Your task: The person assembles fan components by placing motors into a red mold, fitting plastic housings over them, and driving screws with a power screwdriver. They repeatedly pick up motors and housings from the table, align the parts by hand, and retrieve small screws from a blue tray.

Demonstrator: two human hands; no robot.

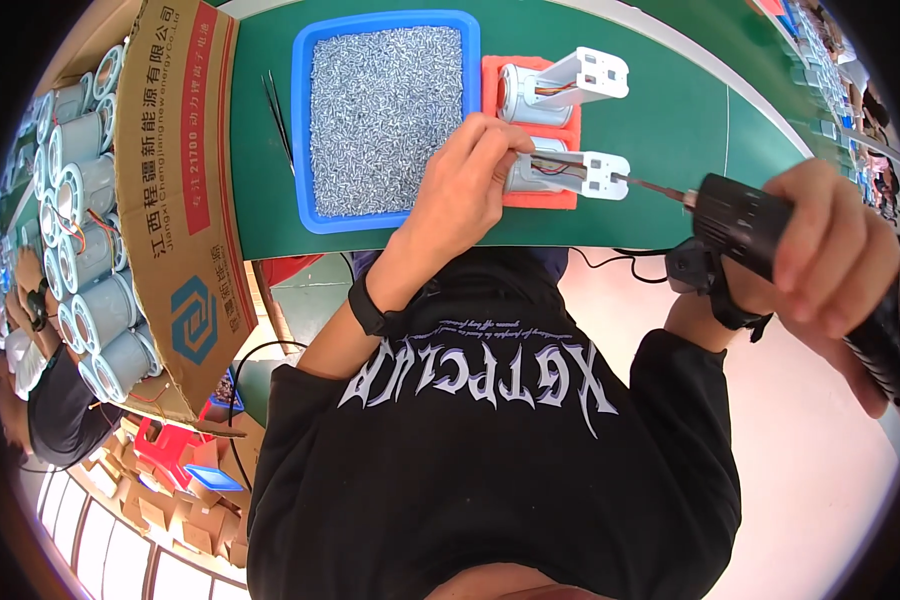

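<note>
My right hand (pixel 835 245) grips a black electric screwdriver (pixel 745 215) at the right. Its thin bit points left, with its tip at the end of a white bracket (pixel 603 175). This bracket joins a light grey cylinder (pixel 545 178) with wires showing inside, lying in an orange-red foam holder (pixel 540 201). My left hand (pixel 470 180) is closed at the cylinder's left and upper side, thumb and fingers pinched together. Its fingertips partly hide the cylinder, and a screw between them cannot be made out. A second grey cylinder with white bracket (pixel 598 75) lies just beyond it in the foam.
A blue tray (pixel 304 130) full of small silver screws stands left of the foam on the green table (pixel 670 120). Black tweezers (pixel 277 115) lie beside it. At the left, a cardboard box (pixel 185 220) holds several grey cylinders (pixel 90 185). Another person's arm (pixel 32 280) shows at the far left.
</note>
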